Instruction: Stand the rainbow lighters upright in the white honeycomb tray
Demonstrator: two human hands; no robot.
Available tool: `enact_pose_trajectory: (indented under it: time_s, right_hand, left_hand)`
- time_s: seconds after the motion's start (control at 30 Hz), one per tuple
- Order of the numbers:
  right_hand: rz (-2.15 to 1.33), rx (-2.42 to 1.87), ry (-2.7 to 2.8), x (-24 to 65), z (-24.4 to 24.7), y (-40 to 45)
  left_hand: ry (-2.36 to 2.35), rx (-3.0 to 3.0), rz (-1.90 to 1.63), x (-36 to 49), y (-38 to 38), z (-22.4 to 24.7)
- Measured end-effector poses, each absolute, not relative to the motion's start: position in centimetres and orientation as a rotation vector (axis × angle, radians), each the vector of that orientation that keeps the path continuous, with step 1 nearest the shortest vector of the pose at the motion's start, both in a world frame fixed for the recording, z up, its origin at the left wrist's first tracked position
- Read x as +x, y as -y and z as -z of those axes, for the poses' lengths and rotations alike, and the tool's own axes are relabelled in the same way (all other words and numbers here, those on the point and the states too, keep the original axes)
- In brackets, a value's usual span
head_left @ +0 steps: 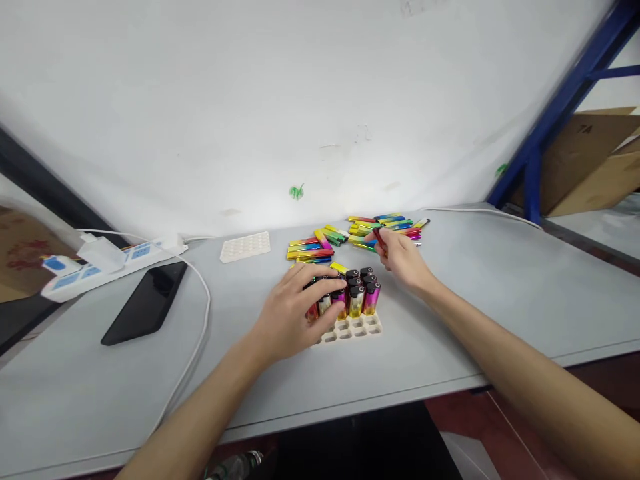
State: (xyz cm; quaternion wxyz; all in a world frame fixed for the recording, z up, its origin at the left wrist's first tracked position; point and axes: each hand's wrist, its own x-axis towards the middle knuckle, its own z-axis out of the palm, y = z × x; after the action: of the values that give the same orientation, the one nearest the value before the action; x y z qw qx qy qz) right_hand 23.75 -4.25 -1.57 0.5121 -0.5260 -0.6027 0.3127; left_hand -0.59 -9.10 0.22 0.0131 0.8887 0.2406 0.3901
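Note:
My left hand [287, 310] curves over the left end of a block of upright lighters [356, 301], fingers across their black tops and thumb in front. It hides several of them. Under the lighters is a pale tray [357, 327] with rows of holes; its front holes show bare. My right hand [400, 259] is closed in a pinch on a lighter [381, 239] that looks reddish and dark, mostly covered by the fingers. Just behind that hand lies a loose heap of shiny multicoloured lighters [363, 228]. A second loose group of lighters [307, 250] lies to its left.
Another pale holed tray [245, 247] lies near the wall. On the left are a black phone [145, 303], a white power strip [113, 267] with plugs, and a white cable [206, 313] crossing the grey table [440, 393]. A blue frame [535, 153] and cardboard boxes [585, 160] stand right.

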Motion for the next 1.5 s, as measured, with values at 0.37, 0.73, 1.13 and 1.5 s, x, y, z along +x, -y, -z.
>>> enact_pose_trajectory:
  time_s: [0.37,0.73,1.13,1.5]
  right_hand:
    - [-1.089,-1.156,1.213,23.5,0.7,4.6]
    - [-1.240,-1.141,1.096,23.3,0.4,4.8]
    - [-1.200,-1.191,1.108,23.1,0.3,4.9]
    - [-1.182,-1.175,1.240,23.3,0.9,5.0]
  left_hand:
    - [-0.753,2.771,-1.219,-0.6,9.1,-0.2]
    - [-0.754,2.769,-1.209,-0.6,9.0,0.0]
    - [-0.751,2.767,-1.217,-0.6,9.1,-0.1]
    - [-0.757,2.767,-1.217,-0.6,9.1,-0.1]
